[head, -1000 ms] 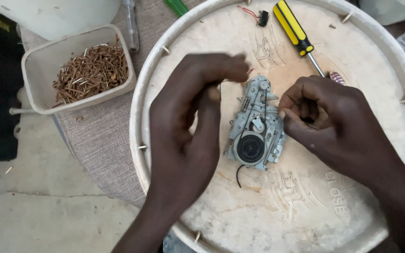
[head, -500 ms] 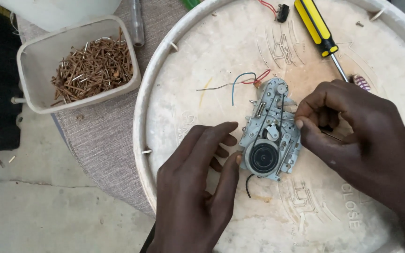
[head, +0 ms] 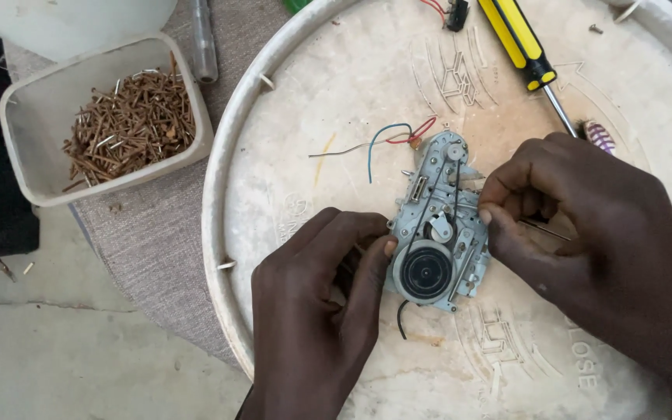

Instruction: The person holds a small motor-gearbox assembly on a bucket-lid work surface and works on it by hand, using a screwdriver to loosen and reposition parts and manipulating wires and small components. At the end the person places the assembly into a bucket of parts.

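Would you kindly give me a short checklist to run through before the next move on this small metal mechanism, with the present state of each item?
1. Metal mechanism lies flat on the round white lid: ok.
2. Left hand steadies its left edge, fingertips touching: ok.
3. Right hand is at its right edge, pinching a thin metal tool: ok; the tool's tip is hidden, cannot tell.
4. Black belt on the mechanism seated round the black pulley: cannot tell.
5. Loose coloured wires lie clear of both hands: ok.
6. Yellow-handled screwdriver lies on the lid near the right hand: ok.
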